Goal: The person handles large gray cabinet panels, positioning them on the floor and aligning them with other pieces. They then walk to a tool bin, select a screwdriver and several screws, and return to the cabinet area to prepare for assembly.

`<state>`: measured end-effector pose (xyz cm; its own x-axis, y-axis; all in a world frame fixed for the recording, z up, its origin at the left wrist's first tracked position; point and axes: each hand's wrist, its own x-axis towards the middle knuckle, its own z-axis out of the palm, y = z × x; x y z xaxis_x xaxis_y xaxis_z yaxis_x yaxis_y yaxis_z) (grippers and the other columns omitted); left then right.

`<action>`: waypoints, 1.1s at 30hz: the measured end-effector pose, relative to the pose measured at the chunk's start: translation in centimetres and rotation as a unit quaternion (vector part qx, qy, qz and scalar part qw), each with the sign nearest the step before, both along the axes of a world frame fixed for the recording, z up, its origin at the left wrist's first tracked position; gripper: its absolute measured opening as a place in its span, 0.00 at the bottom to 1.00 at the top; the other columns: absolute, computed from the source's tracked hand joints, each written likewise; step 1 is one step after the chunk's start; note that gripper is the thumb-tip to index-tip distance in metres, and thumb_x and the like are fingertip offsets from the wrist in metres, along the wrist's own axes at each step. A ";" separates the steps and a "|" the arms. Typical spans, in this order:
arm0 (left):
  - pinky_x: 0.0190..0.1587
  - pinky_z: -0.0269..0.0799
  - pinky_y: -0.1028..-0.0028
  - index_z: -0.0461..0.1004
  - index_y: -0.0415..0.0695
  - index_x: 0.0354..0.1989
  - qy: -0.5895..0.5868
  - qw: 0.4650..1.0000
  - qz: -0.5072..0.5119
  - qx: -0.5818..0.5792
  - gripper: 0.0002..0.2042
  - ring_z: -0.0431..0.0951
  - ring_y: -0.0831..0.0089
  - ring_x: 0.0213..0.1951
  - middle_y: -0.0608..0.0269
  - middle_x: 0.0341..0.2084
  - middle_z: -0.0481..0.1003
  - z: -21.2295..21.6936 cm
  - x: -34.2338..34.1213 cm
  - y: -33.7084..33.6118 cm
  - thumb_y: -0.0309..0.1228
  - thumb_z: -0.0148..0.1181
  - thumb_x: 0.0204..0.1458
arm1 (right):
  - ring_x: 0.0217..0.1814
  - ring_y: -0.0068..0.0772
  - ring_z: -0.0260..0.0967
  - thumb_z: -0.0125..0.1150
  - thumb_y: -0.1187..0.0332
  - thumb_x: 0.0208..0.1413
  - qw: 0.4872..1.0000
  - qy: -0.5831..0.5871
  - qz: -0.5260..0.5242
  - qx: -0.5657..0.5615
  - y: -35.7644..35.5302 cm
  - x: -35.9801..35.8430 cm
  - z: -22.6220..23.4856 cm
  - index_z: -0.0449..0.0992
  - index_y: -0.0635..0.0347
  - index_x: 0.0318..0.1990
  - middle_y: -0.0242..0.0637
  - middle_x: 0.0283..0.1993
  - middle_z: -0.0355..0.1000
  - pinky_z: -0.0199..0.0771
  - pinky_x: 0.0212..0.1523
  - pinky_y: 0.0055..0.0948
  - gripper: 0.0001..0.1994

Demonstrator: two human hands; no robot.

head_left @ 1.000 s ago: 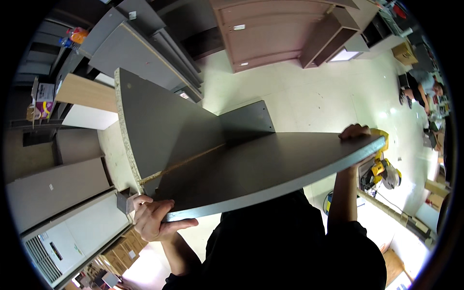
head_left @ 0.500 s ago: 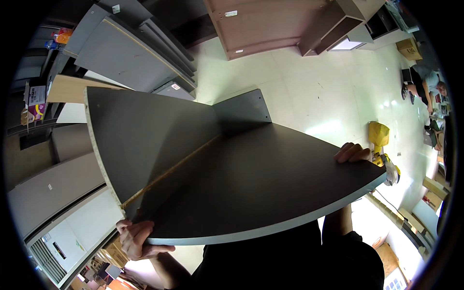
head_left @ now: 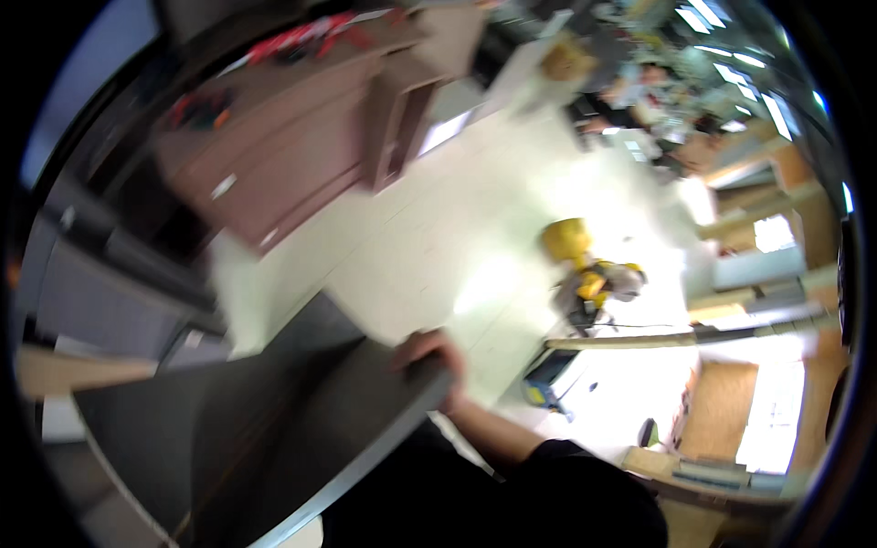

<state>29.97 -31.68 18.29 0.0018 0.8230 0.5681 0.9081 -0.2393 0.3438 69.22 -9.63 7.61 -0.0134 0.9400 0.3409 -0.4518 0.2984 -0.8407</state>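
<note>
A dark grey furniture piece made of joined boards fills the lower left of the head view. One upright board meets a wide board along a bare, wood-coloured edge, and a smaller board closes the far end. My right hand is closed over the right corner of the wide board, next to its pale curved front edge. My left hand is out of view. The picture is smeared by motion.
A brown cabinet stands at the far left with red items on top. Grey boards are stacked at left. On the pale floor sits a yellow-and-black tool with a yellow bag. A bench is at right; people appear blurred beyond.
The view has swung to the right, so the furniture piece now lies lower left. My left hand has left the picture. My right hand still grips the board's corner.
</note>
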 end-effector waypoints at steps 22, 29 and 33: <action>0.42 0.67 0.65 0.73 0.32 0.37 -0.062 0.995 0.082 -0.015 0.13 0.73 0.58 0.38 0.51 0.35 0.74 0.8 -0.2 0.7 0.32 0.48 0.59 | 0.33 0.38 0.74 0.59 0.49 0.53 0.479 -0.476 0.127 -0.727 -29.8 20.5 -31.5 0.75 0.65 0.46 0.50 0.42 0.74 0.73 0.36 0.39 0.26; 0.54 0.64 0.65 0.57 0.41 0.62 -0.159 0.966 0.177 -0.102 0.24 0.69 0.59 0.54 0.53 0.59 0.61 5.1 -1.4 1.7 0.35 0.50 0.59 | 0.22 0.39 0.72 0.56 0.54 0.52 0.607 -0.501 0.044 -0.616 -18.5 22.3 -34.2 0.76 0.65 0.25 0.42 0.21 0.74 0.72 0.26 0.38 0.20; 0.53 0.64 0.64 0.51 0.51 0.66 -0.275 0.907 0.214 -0.236 0.28 0.68 0.63 0.55 0.55 0.60 0.60 6.5 -1.5 5.8 0.37 0.52 0.59 | 0.30 0.26 0.70 0.57 0.62 0.55 0.784 -0.451 -0.048 -0.424 -4.7 19.3 -33.1 0.71 0.65 0.40 0.36 0.30 0.73 0.71 0.32 0.27 0.14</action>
<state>28.51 -25.90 24.82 -0.5523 0.8331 -0.0303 0.5433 0.3873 0.7448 88.52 -14.36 -25.50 0.1951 0.8354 -0.5139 0.4308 -0.5437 -0.7203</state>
